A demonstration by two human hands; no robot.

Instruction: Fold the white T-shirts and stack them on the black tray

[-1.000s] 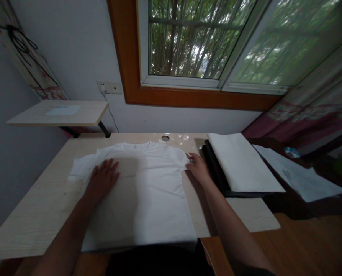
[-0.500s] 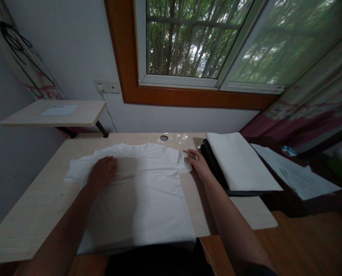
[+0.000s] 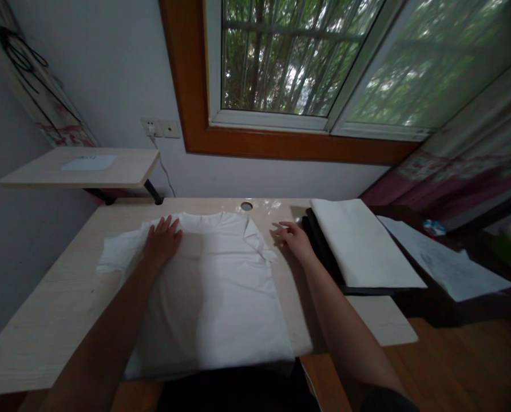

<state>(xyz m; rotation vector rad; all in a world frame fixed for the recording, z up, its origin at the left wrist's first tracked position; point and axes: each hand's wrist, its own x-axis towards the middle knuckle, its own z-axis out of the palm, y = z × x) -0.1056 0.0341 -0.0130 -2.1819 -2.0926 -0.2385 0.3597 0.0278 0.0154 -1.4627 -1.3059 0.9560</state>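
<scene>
A white T-shirt (image 3: 233, 297) lies spread on the pale wooden desk (image 3: 66, 297), its neckline toward the wall and its hem by the near edge. The sleeve at the right is folded inward onto the shirt; the left one lies stretched outward. My left hand (image 3: 163, 240) rests flat on the shirt near the left shoulder, fingers spread. Just right of the folded sleeve, my right hand (image 3: 293, 239) hovers over or touches the desk, fingers apart and slightly curled, holding nothing.
Right of my right hand is a stack with a white sheet or cloth (image 3: 367, 246) over dark folded material (image 3: 317, 240). Beyond it lies a paper sheet (image 3: 448, 260). A raised shelf (image 3: 130, 166) stands at the back left. A cable hole (image 3: 246, 206) is near the desk's rear edge.
The right sleeve, stretched out before, is now folded inward, and my right hand has come off it. My left hand has slid slightly up and right, its fingers more spread.
</scene>
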